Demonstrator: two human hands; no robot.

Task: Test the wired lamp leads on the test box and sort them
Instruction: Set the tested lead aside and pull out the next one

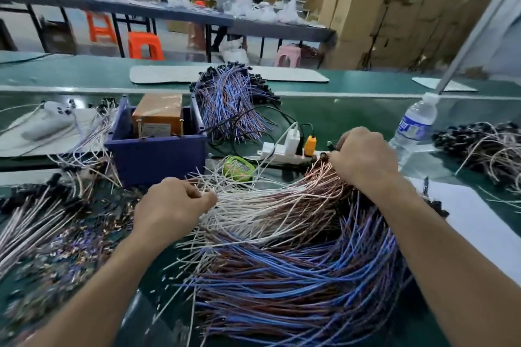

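Note:
A big heap of wired lamp leads (282, 234) lies in front of me on the green bench, white and brown wires on top, blue and brown ones below. My left hand (172, 205) pinches the bare ends of some white leads at the heap's left side. My right hand (363, 158) is curled round the lamp end of the brown and white leads at the heap's far right, beside the power strip. The test box (158, 117), orange-brown, stands inside a dark blue bin (158, 155) behind my left hand.
A white power strip (284, 153) with a white and an orange plug lies past the heap. A water bottle (414, 127) stands at the right. More lead piles lie behind the bin (234, 98), far right (485, 149) and left (42, 214). A green packet (239, 167) lies beside the bin.

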